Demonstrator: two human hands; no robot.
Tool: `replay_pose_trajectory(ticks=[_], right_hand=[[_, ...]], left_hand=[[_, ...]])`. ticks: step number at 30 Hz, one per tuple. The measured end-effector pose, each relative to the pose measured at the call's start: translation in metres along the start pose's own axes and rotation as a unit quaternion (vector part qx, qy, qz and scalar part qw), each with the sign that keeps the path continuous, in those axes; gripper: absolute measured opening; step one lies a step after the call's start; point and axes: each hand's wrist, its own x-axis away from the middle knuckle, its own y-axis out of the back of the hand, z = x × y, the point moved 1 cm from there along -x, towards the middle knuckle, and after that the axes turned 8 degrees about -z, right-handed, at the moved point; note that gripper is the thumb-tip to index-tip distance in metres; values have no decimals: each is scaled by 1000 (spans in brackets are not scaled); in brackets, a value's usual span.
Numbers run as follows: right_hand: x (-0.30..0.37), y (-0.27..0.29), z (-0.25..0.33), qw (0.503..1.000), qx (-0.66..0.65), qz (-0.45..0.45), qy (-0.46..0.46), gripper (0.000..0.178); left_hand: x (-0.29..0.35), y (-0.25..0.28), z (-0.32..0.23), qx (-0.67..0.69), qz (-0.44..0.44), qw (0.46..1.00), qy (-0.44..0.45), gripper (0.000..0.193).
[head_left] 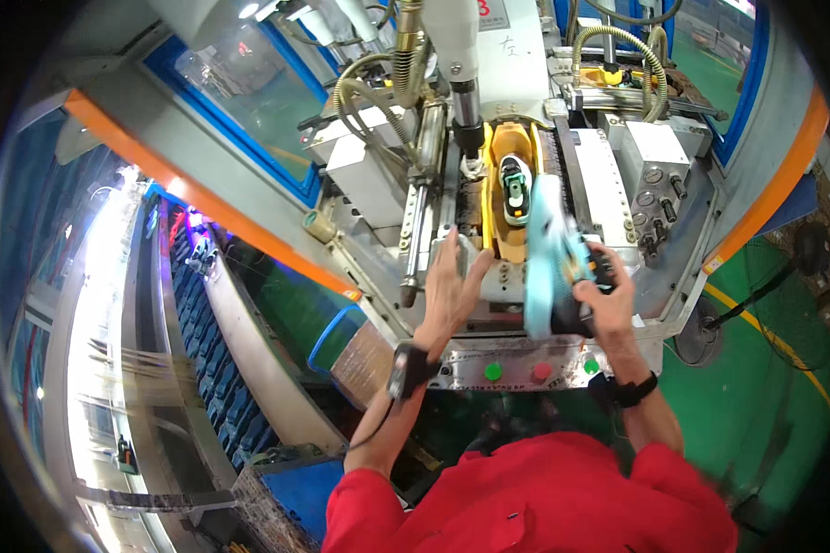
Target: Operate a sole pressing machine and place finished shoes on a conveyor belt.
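Note:
My right hand (610, 297) grips a shoe (553, 263) with a pale blue sole and a dark upper, held tilted on its side and smeared by motion. It hangs over the front right of a press machine, before its yellow cradle (510, 244). Inside that cradle sits a small white, black and green piece (515, 192), perhaps part of a shoe; the held shoe stands close to its right side. My left hand (454, 284) is open, thumb and fingers apart, holding nothing, at the cradle's front left beside a metal cylinder (420, 221).
A vertical press rod (467, 111) comes down behind the cradle. Green and red buttons (541, 371) line the machine's front panel. To the right stands a valve block with knobs (657, 198). A conveyor (214, 369) runs along the left, near a blue-rimmed bin (337, 336).

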Motion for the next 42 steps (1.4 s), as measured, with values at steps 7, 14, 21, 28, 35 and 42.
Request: replay_pose_trajectory(ticks=[7, 14, 21, 28, 35, 42], right_hand=[[-39, 73, 26, 971, 102, -213, 48, 51], [-68, 94, 26, 932, 241, -256, 85, 51], [-236, 18, 30, 922, 368, -78, 95, 49], [-283, -136, -47, 831, 547, 97, -18, 55], [-260, -180, -187, 796, 590, 6, 133, 49], [-146, -172, -123, 835, 406, 142, 342, 50]], left_hand=[[-121, -144, 21, -14, 97, 979, 178, 86], [-144, -238, 101, -30, 72, 970, 232, 84], [-93, -136, 80, 194, 21, 955, 225, 42], [32, 62, 14, 404, 28, 822, 399, 58], [156, 176, -14, 207, -219, 866, 400, 47], [271, 177, -33, 217, -484, 685, 499, 48]])
